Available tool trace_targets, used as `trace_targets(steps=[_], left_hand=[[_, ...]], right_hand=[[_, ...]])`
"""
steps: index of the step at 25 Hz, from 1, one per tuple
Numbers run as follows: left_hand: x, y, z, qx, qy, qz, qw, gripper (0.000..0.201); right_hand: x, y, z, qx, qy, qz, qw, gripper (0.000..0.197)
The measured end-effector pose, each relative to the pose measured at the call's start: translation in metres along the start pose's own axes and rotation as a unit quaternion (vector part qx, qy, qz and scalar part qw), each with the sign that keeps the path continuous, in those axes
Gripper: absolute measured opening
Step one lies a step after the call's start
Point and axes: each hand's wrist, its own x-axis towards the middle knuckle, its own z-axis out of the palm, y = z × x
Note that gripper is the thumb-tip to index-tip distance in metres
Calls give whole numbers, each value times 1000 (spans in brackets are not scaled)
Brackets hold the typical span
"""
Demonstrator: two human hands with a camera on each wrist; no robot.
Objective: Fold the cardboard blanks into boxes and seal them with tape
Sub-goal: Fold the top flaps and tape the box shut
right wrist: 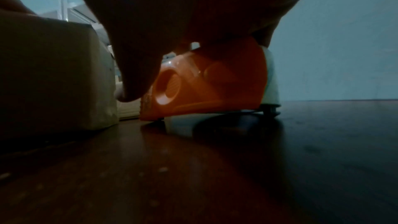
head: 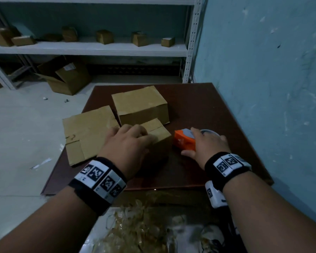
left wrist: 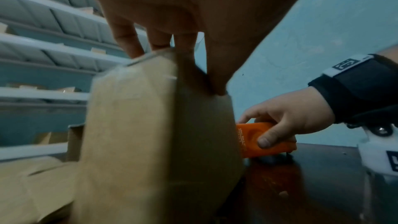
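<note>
Cardboard box point(head: 159, 133) top under left hand point(head: 125, 143)

— The small box point(head: 158, 133)?
— Matt brown cardboard, like the flat blank point(head: 84, 132); tape dispenser point(head: 183, 141) glossy orange plastic.
— The table point(head: 208, 110)?
— Dark wood, smooth, faintly reflective; wall point(head: 272, 70) rough, chipped paint.

Small folded cardboard box point(head: 159, 133) upright on table, orange tape dispenser point(head: 184, 141) beside it

The bare dark-brown wooden tabletop point(head: 217, 110) is staying free along its right edge; the large brown cardboard box point(head: 140, 105) is blocking the far-left part.
</note>
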Motion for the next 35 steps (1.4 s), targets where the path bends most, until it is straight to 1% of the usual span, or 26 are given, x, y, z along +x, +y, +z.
trace_targets(steps=[2, 3, 4, 6, 7, 9, 11, 13, 14, 15, 16, 17, 18, 20, 22, 25, 28, 30, 31, 33, 35], left_hand=[[2, -12, 2, -12, -9, -5, 1000, 76], [3, -17, 4, -19, -12, -4, 1000, 77], [4, -19, 4, -30, -7, 4, 1000, 68], [3, -18, 2, -55, 19, 12, 998, 40], [2, -15, -1, -67, 24, 3, 997, 40], [3, -11, 1, -78, 10, 1, 997, 55], [6, -13, 5, -91, 0, 28, 995, 52], [5, -19, 5, -143, 34, 38, 988, 49], [4, -21, 3, -200, 64, 24, 977, 50], [1, -20, 1, -273, 96, 5, 957, 51], [-1, -17, -1, -343, 124, -3, 931, 49], [-2, -11, -5, -388, 139, -3, 911, 46], [-3, -5, -8, -401, 148, 2, 904, 42], [-2, -2, -6, -374, 175, 26, 910, 27], [-3, -5, -4, -336, 198, 23, 920, 4], [-11, -5, -3, -290, 216, -9, 932, 10], [-23, -8, 1, -298, 219, -42, 928, 19], [-29, -20, 4, -301, 221, -81, 924, 17], [-32, -28, 4, -302, 215, -100, 923, 13], [-35, -38, 4, -322, 181, -121, 921, 5], [-38, -41, 6, -345, 147, -112, 920, 12]], right_hand=[[7, 4, -1, 33, -11, -16, 999, 69], [9, 9, -2, 51, -3, -24, 998, 63], [10, 15, -3, 72, 16, -36, 997, 60], [7, 26, -7, 139, 82, -80, 984, 61], [3, 28, -11, 186, 112, -111, 970, 62], [-5, 31, -21, 252, 137, -172, 942, 66], [-16, 29, -33, 272, 140, -206, 930, 69], [-27, 25, -38, 267, 145, -240, 922, 68], [-32, 24, -40, 262, 149, -256, 918, 67], [-35, 22, -41, 256, 150, -268, 917, 67], [-38, 21, -42, 251, 148, -277, 915, 68], [-40, 19, -43, 246, 147, -284, 915, 69], [-42, 17, -44, 241, 149, -292, 913, 70], [-44, 14, -45, 230, 157, -308, 910, 70], [-44, 13, -44, 225, 150, -318, 909, 68], [-39, 15, -38, 215, 115, -321, 915, 63], [-33, 23, -35, 218, 97, -317, 918, 65], [-32, 33, -37, 235, 106, -305, 917, 64], [-33, 37, -39, 245, 108, -297, 917, 64], [-37, 43, -41, 247, 103, -285, 920, 66], [-41, 42, -42, 227, 92, -285, 927, 69]])
